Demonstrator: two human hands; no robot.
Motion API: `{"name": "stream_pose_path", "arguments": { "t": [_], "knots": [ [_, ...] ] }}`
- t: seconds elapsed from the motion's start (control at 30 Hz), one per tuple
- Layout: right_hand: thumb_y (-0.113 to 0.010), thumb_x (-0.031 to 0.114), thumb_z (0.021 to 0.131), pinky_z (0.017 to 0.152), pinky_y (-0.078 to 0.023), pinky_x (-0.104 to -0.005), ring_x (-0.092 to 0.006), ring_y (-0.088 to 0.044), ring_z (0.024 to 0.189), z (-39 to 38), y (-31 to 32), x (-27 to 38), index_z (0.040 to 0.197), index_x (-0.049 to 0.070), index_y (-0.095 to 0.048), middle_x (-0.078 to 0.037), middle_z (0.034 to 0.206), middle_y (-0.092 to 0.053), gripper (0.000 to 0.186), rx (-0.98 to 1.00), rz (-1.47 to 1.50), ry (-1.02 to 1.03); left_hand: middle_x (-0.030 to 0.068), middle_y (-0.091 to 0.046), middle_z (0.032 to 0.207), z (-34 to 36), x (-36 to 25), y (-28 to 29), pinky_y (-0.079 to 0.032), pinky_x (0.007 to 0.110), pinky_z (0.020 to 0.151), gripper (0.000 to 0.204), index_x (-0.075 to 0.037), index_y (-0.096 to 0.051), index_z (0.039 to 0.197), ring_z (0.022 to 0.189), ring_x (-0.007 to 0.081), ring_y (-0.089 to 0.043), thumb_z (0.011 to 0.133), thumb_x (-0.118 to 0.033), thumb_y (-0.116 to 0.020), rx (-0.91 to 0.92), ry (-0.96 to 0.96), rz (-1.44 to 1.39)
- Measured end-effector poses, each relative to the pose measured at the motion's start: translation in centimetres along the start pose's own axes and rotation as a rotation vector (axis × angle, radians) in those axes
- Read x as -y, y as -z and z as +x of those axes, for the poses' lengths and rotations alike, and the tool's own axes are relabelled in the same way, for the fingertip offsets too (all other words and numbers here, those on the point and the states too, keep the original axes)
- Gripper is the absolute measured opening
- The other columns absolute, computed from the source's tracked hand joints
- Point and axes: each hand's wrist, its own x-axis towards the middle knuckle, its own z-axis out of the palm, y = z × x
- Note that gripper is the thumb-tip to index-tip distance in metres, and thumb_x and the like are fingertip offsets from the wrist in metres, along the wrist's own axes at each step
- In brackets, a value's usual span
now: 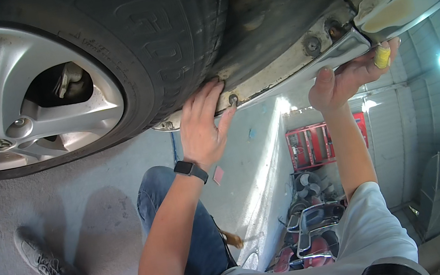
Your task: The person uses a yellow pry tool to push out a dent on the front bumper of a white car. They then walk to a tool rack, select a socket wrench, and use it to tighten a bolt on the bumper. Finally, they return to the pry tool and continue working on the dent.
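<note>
The lower edge of a silver car panel [302, 71] runs from beside the tyre up to the right, with a light, dirty flange and screws along its inner side. My left hand [203, 125], a dark watch on its wrist, lies with fingers stretched against the flange near the tyre. The left thumb is apart, close to a small fastener [233, 100]. My right hand [348, 79] is turned palm up under the panel's other end, fingers extended and thumb raised. A yellow ribbed band [382, 56] appears to be round one right finger; its kind is unclear.
A tyre [156, 42] with a silver alloy wheel [69, 117] fills the upper left. The dark wheel-arch liner [274, 10] is above my hands. On the right are a red tool rack [327, 142], a fan [307, 184] and chairs [316, 247]. My shoe [37, 252] rests on concrete.
</note>
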Motion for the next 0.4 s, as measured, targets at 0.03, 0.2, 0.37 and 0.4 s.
{"name": "stream_pose_path", "arguments": {
  "t": [0.03,0.2,0.37,0.4],
  "knots": [
    [-0.062,0.060,0.095,0.118,-0.018,-0.0517,-0.0366,-0.016,0.144,-0.1,-0.2,0.0,0.154,0.003,0.000,-0.027,0.157,-0.005,0.103,-0.010,0.036,-0.009,0.0149,-0.063,0.133,0.1,0.2,0.1,-0.044,0.045,0.107,0.038,-0.006,-0.064,0.132,0.123,0.0375,-0.056,0.099,-0.023,-0.063,0.020,-0.014,0.012],
    [-0.061,0.059,0.097,0.119,-0.015,-0.0520,-0.0362,-0.016,0.145,-0.5,-0.6,0.1,0.154,0.004,-0.005,-0.028,0.158,-0.005,0.097,-0.051,0.076,-0.005,0.0123,-0.064,0.132,-0.1,1.1,0.2,-0.044,0.045,0.105,0.036,-0.008,-0.065,0.131,0.120,0.0369,-0.056,0.098,-0.023,-0.064,0.054,0.008,0.003],
    [-0.061,0.059,0.096,0.119,-0.014,-0.0542,-0.0362,-0.017,0.146,-0.6,-1.1,-0.1,0.156,0.007,-0.009,-0.029,0.160,-0.002,0.095,-0.098,0.067,0.021,0.0141,-0.064,0.130,-1.1,2.1,0.4,-0.044,0.045,0.105,0.037,-0.010,-0.066,0.131,0.119,0.0365,-0.057,0.096,-0.024,-0.066,0.020,0.011,0.033],
    [-0.061,0.059,0.096,0.119,-0.014,-0.0542,-0.0362,-0.017,0.146,-0.8,-1.3,-0.1,0.156,0.007,-0.009,-0.029,0.160,-0.002,0.095,-0.113,0.054,0.013,0.0159,-0.063,0.131,-1.3,2.3,0.4,-0.044,0.045,0.106,0.037,-0.011,-0.066,0.132,0.121,0.0357,-0.056,0.096,-0.023,-0.067,0.039,0.017,0.019]
  ]
}}
